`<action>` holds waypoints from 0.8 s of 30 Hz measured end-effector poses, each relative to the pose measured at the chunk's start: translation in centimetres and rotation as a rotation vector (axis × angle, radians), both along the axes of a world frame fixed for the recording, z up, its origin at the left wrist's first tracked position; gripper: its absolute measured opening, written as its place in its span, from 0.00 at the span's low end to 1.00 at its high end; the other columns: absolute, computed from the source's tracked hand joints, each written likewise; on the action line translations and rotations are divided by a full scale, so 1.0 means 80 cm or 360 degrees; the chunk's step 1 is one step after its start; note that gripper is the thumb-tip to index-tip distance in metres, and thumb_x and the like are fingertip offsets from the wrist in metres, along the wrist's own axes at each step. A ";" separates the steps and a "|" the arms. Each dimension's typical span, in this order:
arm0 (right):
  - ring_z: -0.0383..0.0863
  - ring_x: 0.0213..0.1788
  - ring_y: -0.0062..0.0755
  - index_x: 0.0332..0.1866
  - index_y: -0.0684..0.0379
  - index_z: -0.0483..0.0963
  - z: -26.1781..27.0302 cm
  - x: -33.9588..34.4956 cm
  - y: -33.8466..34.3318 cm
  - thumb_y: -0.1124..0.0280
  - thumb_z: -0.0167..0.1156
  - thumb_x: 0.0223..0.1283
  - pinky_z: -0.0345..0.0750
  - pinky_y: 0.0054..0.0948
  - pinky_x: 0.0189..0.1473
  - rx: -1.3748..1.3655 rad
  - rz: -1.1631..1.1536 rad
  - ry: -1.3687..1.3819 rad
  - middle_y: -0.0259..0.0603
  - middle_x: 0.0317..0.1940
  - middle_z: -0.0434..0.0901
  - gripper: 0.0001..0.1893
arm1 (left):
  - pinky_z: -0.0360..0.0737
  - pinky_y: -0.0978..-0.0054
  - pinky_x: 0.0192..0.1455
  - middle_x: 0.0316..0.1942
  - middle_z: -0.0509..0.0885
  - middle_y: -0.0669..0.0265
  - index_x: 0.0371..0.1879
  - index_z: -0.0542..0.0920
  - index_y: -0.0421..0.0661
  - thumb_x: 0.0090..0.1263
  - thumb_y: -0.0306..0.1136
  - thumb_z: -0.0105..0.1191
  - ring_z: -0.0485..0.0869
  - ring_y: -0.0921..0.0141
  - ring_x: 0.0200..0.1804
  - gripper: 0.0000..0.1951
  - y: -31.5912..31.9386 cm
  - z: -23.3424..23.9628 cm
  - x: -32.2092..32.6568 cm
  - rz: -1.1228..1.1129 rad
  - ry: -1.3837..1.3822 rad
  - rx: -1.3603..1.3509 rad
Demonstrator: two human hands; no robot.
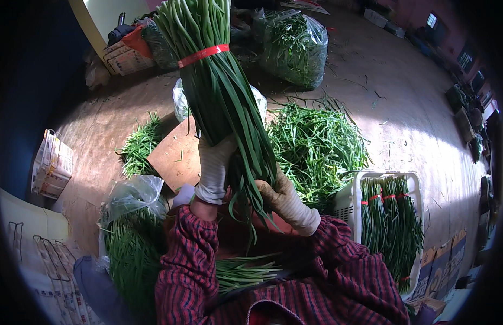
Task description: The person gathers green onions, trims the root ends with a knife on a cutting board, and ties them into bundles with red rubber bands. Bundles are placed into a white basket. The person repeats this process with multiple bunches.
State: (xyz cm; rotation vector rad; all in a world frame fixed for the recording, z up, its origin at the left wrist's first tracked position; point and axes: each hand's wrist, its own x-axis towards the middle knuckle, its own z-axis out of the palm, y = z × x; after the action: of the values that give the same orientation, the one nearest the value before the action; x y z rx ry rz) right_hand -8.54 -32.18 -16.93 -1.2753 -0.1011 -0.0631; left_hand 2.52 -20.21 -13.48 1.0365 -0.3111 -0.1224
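A large bundle of garlic chives stands raised before me, pale stem ends up and dark leaves down, with a red band around its upper part. My left hand, in a whitish glove, holds the leafy part from the left. My right hand, in a soiled glove, grips the hanging leaf ends from the right. Parts of both hands are hidden by the leaves. More loose chives lie across my lap below the hands.
A white plastic crate holds several banded bundles at the right. Loose greens are heaped on the floor beyond it. A plastic bag of chives stands at the left, near a brown board. Another full bag stands farther off.
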 end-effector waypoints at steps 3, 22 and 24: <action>0.71 0.54 0.21 0.69 0.59 0.55 -0.019 -0.017 -0.013 0.73 0.57 0.64 0.69 0.22 0.58 -0.0065 0.0206 0.0130 0.36 0.55 0.71 0.30 | 0.80 0.79 0.38 0.37 0.81 0.70 0.48 0.76 0.44 0.67 0.36 0.55 0.81 0.76 0.36 0.14 0.016 0.004 0.019 0.0026 0.0016 -0.0089; 0.78 0.46 0.26 0.61 0.64 0.66 -0.045 -0.054 -0.062 0.62 0.57 0.64 0.73 0.27 0.55 0.0021 -0.0004 0.0546 0.40 0.45 0.80 0.24 | 0.79 0.79 0.35 0.35 0.82 0.69 0.47 0.77 0.43 0.67 0.37 0.54 0.81 0.76 0.34 0.14 0.174 -0.022 0.037 -0.0235 0.0205 -0.0537; 0.78 0.46 0.25 0.61 0.63 0.67 -0.040 -0.050 -0.069 0.62 0.57 0.65 0.72 0.26 0.54 -0.0015 -0.0063 0.0538 0.39 0.45 0.80 0.24 | 0.79 0.79 0.35 0.35 0.82 0.69 0.47 0.77 0.43 0.67 0.37 0.54 0.81 0.76 0.33 0.14 0.179 -0.024 0.035 -0.0205 0.0193 -0.0501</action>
State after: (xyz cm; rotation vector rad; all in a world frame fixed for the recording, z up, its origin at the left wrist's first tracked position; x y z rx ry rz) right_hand -12.55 -37.71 -20.15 -1.2812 0.2151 0.1190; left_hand 5.31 -5.92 -15.37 0.6941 -0.2764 -0.2433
